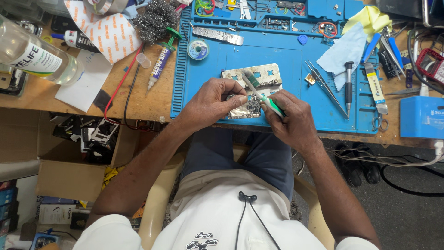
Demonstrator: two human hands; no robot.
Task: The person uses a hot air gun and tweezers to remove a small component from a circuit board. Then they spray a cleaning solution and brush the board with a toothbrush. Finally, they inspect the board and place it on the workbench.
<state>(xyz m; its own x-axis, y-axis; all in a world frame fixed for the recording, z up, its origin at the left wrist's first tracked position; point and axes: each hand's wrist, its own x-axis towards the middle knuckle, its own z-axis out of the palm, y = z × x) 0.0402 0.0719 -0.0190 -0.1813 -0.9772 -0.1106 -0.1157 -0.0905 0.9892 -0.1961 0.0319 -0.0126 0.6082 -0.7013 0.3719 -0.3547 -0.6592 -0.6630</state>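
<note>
- L hand (210, 103) pins small circuit board (245, 107) flat at mat (203, 74) near edge, so it won't skate
- R hand (289, 118) grips green toothbrush (259, 92), bristles angled over metal jig (252, 75) (tweezers (323, 85) parked right)

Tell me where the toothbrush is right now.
In the head view, the green-and-white toothbrush is gripped in the right hand at the centre of the blue work mat, its bristles over the metal plate just above the circuit board pinched by the left hand.
</note>
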